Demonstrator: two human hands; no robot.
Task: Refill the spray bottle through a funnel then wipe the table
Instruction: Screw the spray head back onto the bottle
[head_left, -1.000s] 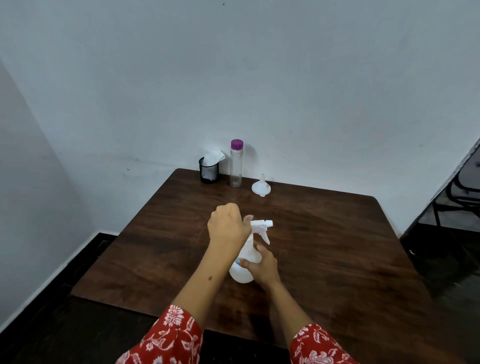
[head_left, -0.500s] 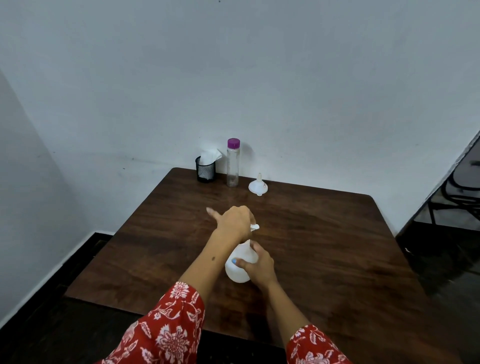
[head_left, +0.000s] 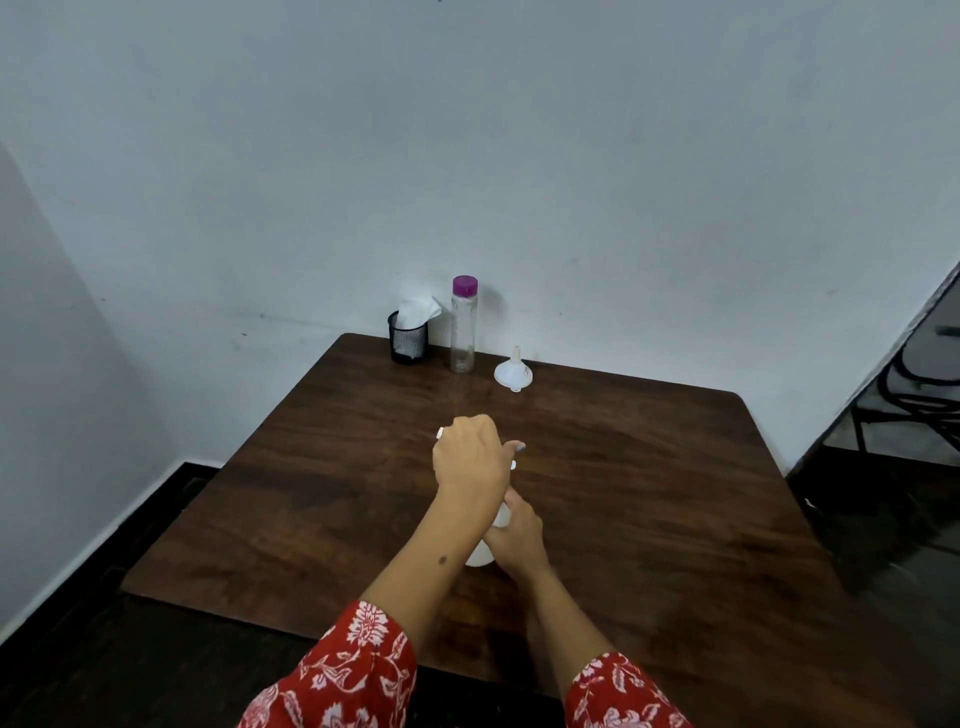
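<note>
Near the table's (head_left: 649, 493) middle, the right hand (head_left: 519, 535) is gripping the white spray bottle's (head_left: 480, 556) body while the left hand (head_left: 470, 460) is curling closed over its trigger head. Farther back, a white funnel (head_left: 513, 371) is lying beside a clear purple-capped bottle (head_left: 463, 325) and a black mesh cup (head_left: 408, 339) holding tissue (head_left: 416, 309), against the wall.

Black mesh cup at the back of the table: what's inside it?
White tissue or cloth sticks out of the black mesh cup. Anything lower inside cannot be made out.
</note>
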